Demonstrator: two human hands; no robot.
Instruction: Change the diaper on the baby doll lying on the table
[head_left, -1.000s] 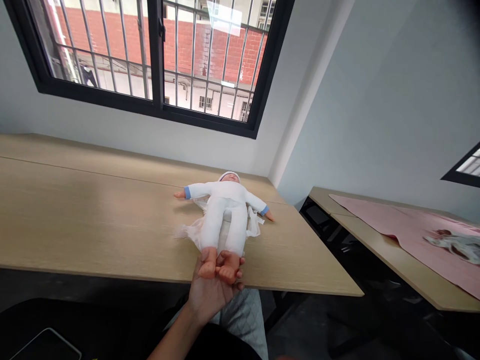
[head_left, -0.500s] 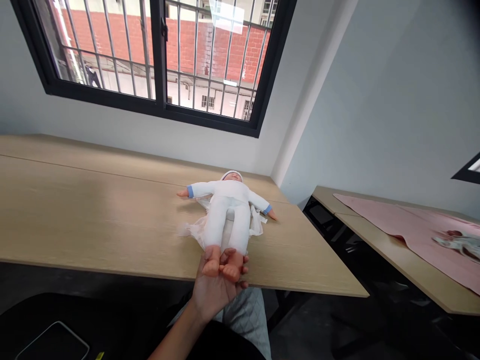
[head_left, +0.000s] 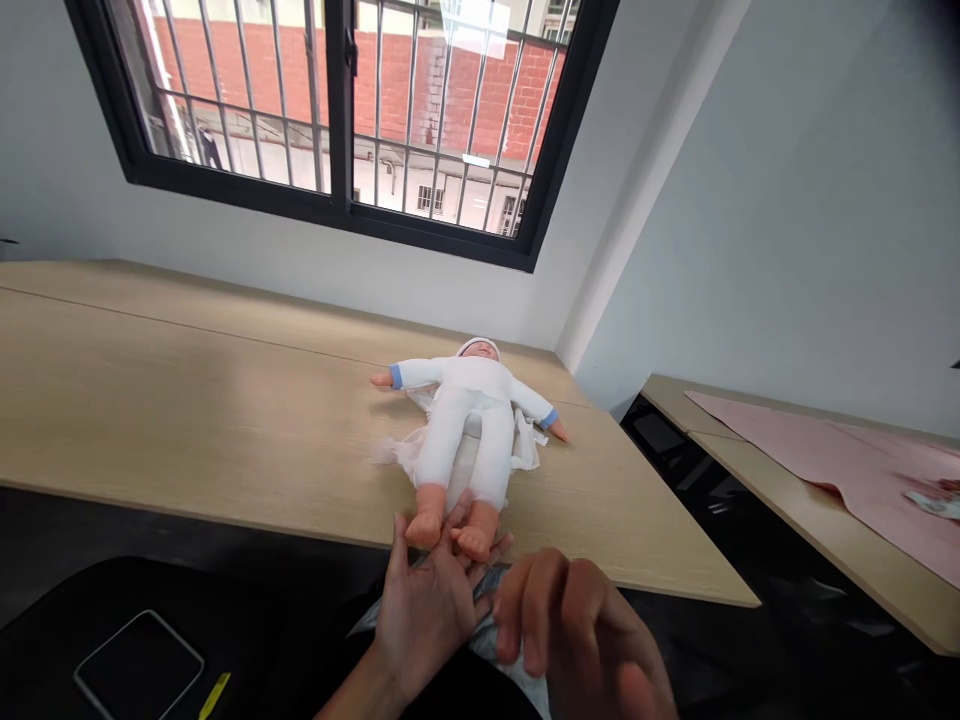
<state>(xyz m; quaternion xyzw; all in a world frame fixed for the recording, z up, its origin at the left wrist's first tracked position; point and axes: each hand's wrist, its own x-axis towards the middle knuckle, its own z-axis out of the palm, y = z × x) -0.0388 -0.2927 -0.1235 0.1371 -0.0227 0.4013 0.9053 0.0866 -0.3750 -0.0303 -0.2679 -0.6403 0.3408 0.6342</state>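
Observation:
A baby doll [head_left: 476, 390] in a white outfit with blue cuffs lies on its back on the wooden table, arms spread and feet towards me. White thin plastic [head_left: 409, 452] is bunched beneath it. Palm up and fingers spread, my left hand [head_left: 431, 605] is below the doll's feet, some fingers behind them; whether it bears their weight I cannot tell. My right hand [head_left: 581, 625] hovers in front of the table edge, right of the left one. Its fingers are loosely bent and apart, with nothing visible in them.
The table [head_left: 187, 390] stands against the wall under a barred window [head_left: 341, 110]. To the right, past a dark gap, another table carries a pink cloth [head_left: 832, 455]. A phone-like dark device [head_left: 139, 665] and a yellow strip [head_left: 215, 695] are at lower left.
My left hand has loosened from around the doll's feet and spread its fingers. My right hand has come into view at the bottom. The view has shifted slightly; the doll stays lying there.

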